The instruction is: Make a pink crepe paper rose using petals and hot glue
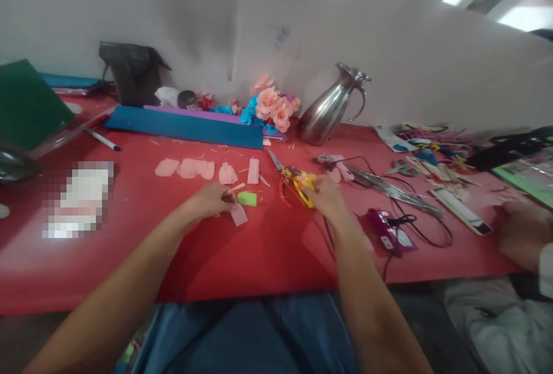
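Note:
Low over the red table, my left hand (211,199) is closed in a pinch on a small pale pink paper piece (239,214). Just beyond that piece lies a small green rounded cutout (247,199). My right hand (329,196) has its fingers closed at the yellow handle of a pair of scissors (298,181), whose blades point away to the left. Orange shows beside the yellow part, but its exact shape is blurred. Behind my hands lie a pink strip (253,171) and several pink petal-shaped cutouts (196,168) in a row.
Blue sheets (185,126) and paper flowers (272,106) lie at the back, beside a metal jug (328,106). Right of my arm are a purple box (389,231) with cables and a bundle of wires (393,189). Another person's hand (525,233) rests at the right edge.

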`<state>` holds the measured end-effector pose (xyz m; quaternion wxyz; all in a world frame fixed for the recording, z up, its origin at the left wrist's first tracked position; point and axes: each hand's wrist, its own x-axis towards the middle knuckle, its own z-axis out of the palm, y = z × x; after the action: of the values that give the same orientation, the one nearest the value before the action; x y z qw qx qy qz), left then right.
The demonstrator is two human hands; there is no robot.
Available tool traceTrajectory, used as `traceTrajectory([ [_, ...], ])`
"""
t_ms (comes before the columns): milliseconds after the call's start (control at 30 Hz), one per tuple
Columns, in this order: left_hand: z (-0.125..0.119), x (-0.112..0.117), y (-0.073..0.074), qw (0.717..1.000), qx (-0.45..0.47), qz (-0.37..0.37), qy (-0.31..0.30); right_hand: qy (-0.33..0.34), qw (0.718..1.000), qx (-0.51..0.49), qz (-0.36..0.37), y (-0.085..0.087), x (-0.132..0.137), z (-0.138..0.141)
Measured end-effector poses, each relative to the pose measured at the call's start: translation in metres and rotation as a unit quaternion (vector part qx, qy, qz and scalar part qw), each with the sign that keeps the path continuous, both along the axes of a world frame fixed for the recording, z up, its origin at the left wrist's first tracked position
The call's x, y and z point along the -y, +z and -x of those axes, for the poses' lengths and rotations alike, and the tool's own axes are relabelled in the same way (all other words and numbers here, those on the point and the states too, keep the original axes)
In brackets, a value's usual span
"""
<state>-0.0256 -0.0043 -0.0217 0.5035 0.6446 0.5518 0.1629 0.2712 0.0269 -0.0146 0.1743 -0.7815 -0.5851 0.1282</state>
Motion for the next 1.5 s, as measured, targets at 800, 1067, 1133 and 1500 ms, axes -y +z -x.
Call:
traceTrajectory([
  [800, -0.002, -0.002, 0.000, 0.995, -0.078, -0.047, -0.032, 0.120, 0.901, -0.409, 0.078, 0.036, 0.106, 0.039],
  [1067, -0.003, -0.002, 0.002, 0.989, -0.112, -0.083, -0.055, 0.238, 0.950, -0.171, 0.105, 0.035, 0.121, 0.063],
  [1133, -0.003, -0.001, 0.003, 0.988, -0.115, -0.087, -0.053, 0.246, 0.952, -0.150, 0.105, 0.035, 0.121, 0.068],
  [1500, -0.006, 0.002, 0.008, 0.993, -0.085, -0.067, -0.043, 0.279, 0.942, -0.141, 0.122, 0.032, 0.115, 0.078],
])
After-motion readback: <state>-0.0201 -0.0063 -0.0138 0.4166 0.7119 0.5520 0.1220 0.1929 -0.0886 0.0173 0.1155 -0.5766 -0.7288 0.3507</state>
